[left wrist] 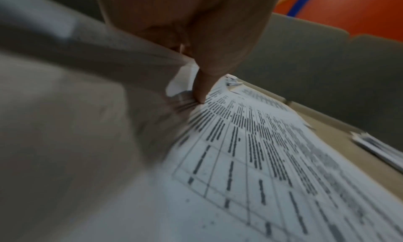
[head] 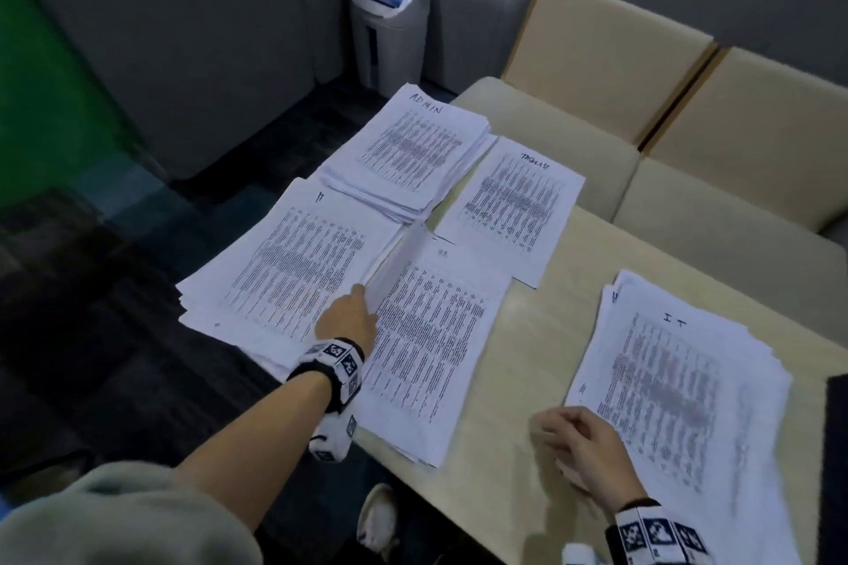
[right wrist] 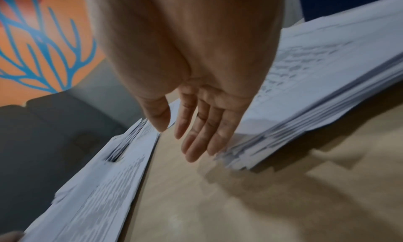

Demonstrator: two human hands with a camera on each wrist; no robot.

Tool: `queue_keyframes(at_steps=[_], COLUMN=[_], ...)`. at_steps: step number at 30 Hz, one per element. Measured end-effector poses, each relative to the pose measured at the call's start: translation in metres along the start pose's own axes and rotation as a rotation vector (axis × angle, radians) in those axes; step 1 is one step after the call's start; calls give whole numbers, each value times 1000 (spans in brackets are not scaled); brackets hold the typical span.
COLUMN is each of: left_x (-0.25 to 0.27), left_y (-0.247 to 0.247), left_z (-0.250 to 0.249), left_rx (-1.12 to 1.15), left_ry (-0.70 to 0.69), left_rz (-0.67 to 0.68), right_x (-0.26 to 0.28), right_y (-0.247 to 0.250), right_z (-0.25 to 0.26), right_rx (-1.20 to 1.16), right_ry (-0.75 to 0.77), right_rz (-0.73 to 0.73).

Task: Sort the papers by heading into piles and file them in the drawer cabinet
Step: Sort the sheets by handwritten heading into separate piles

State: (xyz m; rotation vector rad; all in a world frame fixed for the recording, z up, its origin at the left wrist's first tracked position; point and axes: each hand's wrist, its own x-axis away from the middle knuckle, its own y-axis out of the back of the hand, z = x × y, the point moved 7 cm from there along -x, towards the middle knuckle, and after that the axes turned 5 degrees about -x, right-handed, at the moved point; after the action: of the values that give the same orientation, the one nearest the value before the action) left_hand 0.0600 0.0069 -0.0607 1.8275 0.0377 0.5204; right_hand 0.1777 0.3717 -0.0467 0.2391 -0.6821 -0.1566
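Printed sheets lie in piles on a beige table. At the far end is the ADMIN pile, beside it a single sheet with a heading I cannot read. On the near left is an IT pile, then a middle pile. My left hand pinches the raised left edge of a sheet at the seam between these two piles, one finger down on the print. A thick stack topped by an IT sheet sits on the right. My right hand hovers empty by its near-left corner, fingers straight.
The left piles overhang the table's left edge above dark carpet. Beige seat cushions stand behind the table. A grey bin with a blue lid stands by the far wall. A dark object lies at the right edge. A shoe shows below.
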Motion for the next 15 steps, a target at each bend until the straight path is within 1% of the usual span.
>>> queue_keyframes(at_steps=[2,5,8,9,11,13,15], left_x=[0,0,7,10,20,32,47], left_y=[1,10,24,26,24,16,2], left_z=[-8,-21,-57,-73,-115,-161,-205], left_rx=[-61,-196,-202,-185,-125,-26,78], left_ry=[-21,-29,-149,-206,-346,-485,-577], left_rz=[-32,-150,-240,-237,-182,-98,25], right_x=[6,10,10,7,-1,-9,-19], right_y=[16,44,77,89,115,140,162], right_z=[1,0,-7,-12,-24,-34,-38], right_rx=[-58,-72,-68,-58,-24,30,97], right_ry=[3,57,63,62,45,11,-25], right_rz=[-62,-155,-235,-264,-332,-384,-418])
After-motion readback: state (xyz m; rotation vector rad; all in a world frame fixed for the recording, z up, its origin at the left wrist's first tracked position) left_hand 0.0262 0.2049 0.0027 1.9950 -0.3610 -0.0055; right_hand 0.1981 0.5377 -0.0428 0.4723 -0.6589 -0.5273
